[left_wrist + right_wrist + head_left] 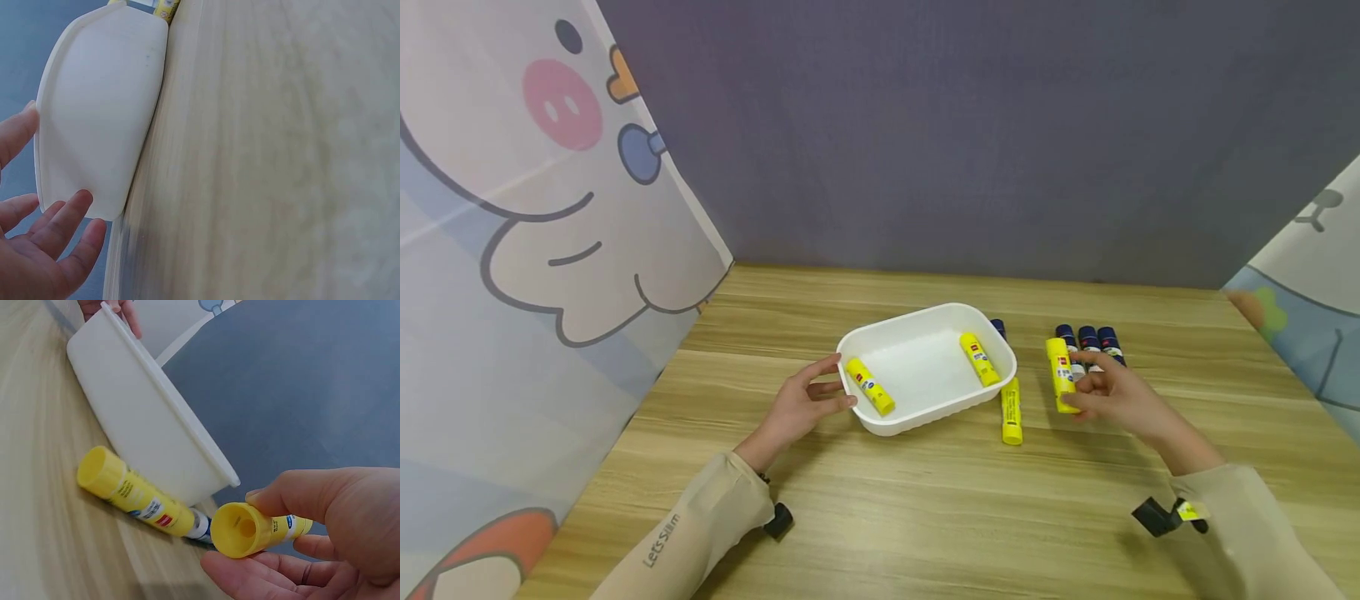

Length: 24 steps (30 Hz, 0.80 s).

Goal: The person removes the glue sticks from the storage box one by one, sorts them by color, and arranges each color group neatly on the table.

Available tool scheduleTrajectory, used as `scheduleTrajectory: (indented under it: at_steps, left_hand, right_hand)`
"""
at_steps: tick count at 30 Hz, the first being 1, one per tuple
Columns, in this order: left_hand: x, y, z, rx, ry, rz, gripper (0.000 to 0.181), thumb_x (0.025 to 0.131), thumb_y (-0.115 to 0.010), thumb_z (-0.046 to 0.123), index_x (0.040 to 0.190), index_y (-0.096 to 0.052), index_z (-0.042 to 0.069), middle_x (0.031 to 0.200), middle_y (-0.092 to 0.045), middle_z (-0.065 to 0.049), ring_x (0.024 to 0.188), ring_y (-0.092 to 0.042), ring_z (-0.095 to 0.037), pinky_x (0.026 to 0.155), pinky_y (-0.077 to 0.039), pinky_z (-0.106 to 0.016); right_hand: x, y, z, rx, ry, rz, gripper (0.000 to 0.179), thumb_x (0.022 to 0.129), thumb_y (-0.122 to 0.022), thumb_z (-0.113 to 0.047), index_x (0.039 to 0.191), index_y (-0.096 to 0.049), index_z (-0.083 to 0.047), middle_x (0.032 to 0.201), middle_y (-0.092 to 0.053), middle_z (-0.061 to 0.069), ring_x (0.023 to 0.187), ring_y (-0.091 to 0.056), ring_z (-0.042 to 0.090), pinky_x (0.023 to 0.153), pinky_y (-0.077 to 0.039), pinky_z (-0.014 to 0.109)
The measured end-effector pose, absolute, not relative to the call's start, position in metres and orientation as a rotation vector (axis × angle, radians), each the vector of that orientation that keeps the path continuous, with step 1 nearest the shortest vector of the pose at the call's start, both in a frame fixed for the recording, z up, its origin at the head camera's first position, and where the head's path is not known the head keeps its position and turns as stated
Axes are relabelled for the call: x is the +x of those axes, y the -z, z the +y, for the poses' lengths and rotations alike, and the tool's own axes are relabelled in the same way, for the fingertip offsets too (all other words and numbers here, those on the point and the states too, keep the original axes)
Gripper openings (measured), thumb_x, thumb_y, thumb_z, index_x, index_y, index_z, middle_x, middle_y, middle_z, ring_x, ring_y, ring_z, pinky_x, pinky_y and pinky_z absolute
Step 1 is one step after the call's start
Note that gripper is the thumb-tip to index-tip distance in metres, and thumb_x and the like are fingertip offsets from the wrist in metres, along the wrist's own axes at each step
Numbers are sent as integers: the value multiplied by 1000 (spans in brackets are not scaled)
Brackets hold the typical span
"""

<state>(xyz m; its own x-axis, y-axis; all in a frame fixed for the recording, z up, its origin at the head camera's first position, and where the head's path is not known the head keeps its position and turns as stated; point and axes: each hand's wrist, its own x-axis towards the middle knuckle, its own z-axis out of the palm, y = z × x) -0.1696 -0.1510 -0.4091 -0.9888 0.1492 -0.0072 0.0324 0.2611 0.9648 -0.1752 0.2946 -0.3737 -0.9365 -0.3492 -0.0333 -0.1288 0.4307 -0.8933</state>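
Note:
My right hand (pixel 1116 398) pinches a yellow glue stick (pixel 1060 371) between thumb and fingers, to the right of a white plastic tray (pixel 917 375). In the right wrist view the hollow base end of this held glue stick (pixel 232 532) faces the camera. Spread fingers of my left hand (pixel 796 407) touch the tray's left end. Inside the tray lie two yellow glue sticks, one at the left (pixel 870 387) and one at the right (pixel 979 360). Another yellow glue stick (pixel 1012 417) lies on the table against the tray's right side.
Three dark-blue-capped glue sticks (pixel 1088 336) lie in a row behind my right hand, partly hidden by it. One more dark blue cap (pixel 997 327) shows beyond the tray's right edge. The wooden table (pixel 910 508) meets a grey panel (pixel 925 150) at the back.

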Motion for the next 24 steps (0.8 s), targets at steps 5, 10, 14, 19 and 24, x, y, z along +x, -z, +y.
scheduleTrajectory:
  at_steps: [5, 10, 14, 19, 24]
  left_hand:
    - [-169, 409, -151, 173, -1852, 2409, 73, 85, -78, 4, 149, -42, 1, 140, -50, -23, 120, -59, -39, 94, -54, -42]
    - [-170, 409, -150, 172, -1856, 2409, 73, 85, -78, 4, 149, -43, 1, 141, -49, -23, 120, -59, -38, 94, -54, -40]
    - [-170, 409, -151, 189, -1850, 2417, 72, 86, -78, 5, 149, -42, -1, 140, -49, -25, 120, -59, -39, 94, -54, -40]
    - [-169, 409, -151, 203, -1854, 2414, 72, 86, -77, 5, 148, -42, -3, 140, -49, -26, 120, -59, -40, 94, -54, -41]
    - [-169, 409, -151, 211, -1861, 2411, 71, 87, -77, 4, 148, -41, -3, 140, -48, -26, 120, -59, -40, 92, -55, -39]
  right_hand:
    - [-168, 382, 299, -378, 1511, 2430, 70, 94, -62, 3, 146, -17, 19, 90, -60, 17, 72, -68, 25, 67, -62, 40]
    - [-163, 387, 303, -306, 1479, 2424, 72, 93, -64, 2, 145, -17, 20, 89, -61, 17, 73, -67, 24, 66, -62, 39]
    - [-159, 391, 308, -271, 1458, 2393, 75, 93, -65, 0, 145, -15, 20, 88, -60, 16, 75, -66, 21, 67, -62, 39]
    - [-155, 398, 314, -262, 1467, 2349, 76, 92, -64, 3, 145, -12, 20, 83, -59, 13, 74, -64, 18, 67, -62, 38]
    - [-153, 402, 319, -171, 1437, 2334, 80, 91, -64, 1, 146, -9, 18, 84, -59, 12, 75, -64, 18, 68, -62, 37]
